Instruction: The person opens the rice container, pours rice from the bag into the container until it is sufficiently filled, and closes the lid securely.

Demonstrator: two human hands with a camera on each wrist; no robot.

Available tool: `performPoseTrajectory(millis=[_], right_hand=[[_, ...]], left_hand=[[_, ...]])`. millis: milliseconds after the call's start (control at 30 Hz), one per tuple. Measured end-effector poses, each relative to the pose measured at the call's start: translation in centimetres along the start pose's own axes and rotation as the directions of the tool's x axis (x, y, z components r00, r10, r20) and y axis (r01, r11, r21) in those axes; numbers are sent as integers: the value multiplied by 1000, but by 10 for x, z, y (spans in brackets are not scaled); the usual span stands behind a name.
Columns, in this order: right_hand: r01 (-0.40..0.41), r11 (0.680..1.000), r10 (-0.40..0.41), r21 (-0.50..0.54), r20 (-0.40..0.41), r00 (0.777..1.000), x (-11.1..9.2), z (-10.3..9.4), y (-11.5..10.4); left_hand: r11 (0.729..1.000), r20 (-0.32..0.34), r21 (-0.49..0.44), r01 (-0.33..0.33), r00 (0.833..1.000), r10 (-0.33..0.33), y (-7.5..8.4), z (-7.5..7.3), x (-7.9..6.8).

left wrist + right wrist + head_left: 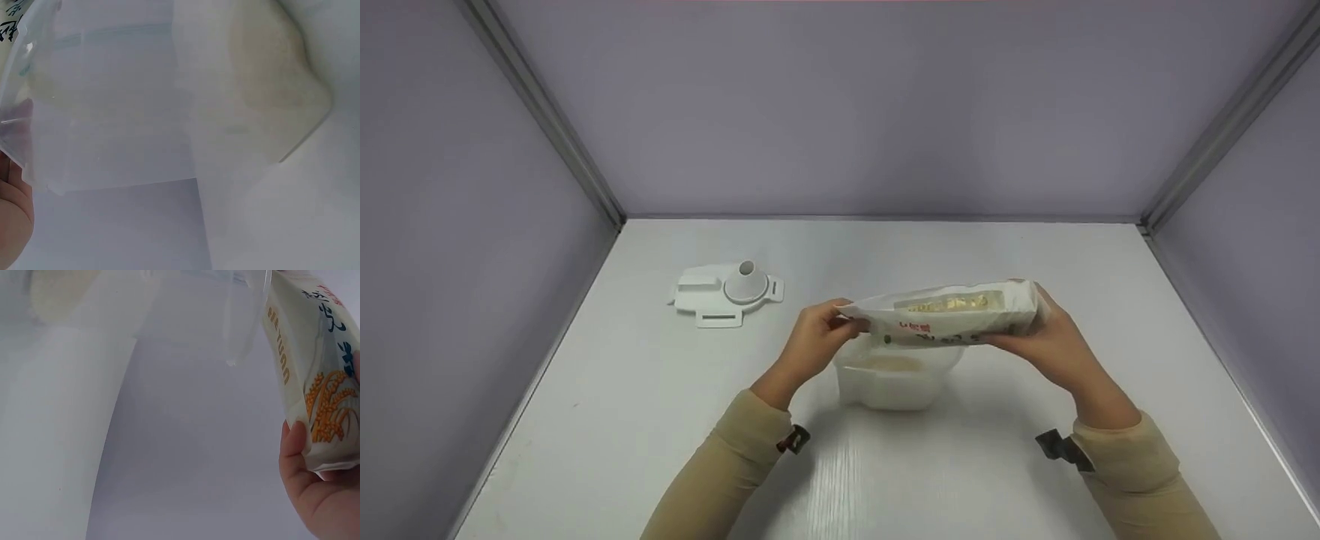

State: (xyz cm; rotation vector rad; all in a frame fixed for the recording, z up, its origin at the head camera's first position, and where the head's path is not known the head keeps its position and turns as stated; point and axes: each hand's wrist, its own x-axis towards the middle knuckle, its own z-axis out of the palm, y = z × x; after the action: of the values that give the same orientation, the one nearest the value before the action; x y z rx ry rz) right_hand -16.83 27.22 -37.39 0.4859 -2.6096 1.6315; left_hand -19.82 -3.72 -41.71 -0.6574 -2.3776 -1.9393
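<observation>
Nearest my head camera are two tan sleeves: the left sleeve [720,465] at eight o'clock, the right sleeve [1140,472] at four, taking the translucent container [885,394] as the dial's centre. The printed bag [945,319] lies almost on its side at one o'clock, overlapping the container's far edge in my view. I see the right hand [1054,345], near half past two, curled round its base end, likely carrying the weight and setting the tilt. The left hand [819,337], at ten, pinches the bag's other end, I'd judge to steer the mouth. Pale grain [892,364] shows inside the container. Farther out at ten, the white lid [727,295] rests on the table [577,427], presumably parked off to keep the container accessible.
</observation>
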Motion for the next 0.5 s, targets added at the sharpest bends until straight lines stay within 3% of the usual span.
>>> performPoseTrajectory(millis=[233, 500], right_hand=[[-53, 999, 53, -1, -5, 999, -1, -4, 4], [-37, 999, 38, 32, -15, 999, -5, -14, 4]], left_hand=[[999, 5, 5, -39, 999, 39, 3, 2, 5], [999, 21, 18, -47, 999, 47, 9, 9, 13]])
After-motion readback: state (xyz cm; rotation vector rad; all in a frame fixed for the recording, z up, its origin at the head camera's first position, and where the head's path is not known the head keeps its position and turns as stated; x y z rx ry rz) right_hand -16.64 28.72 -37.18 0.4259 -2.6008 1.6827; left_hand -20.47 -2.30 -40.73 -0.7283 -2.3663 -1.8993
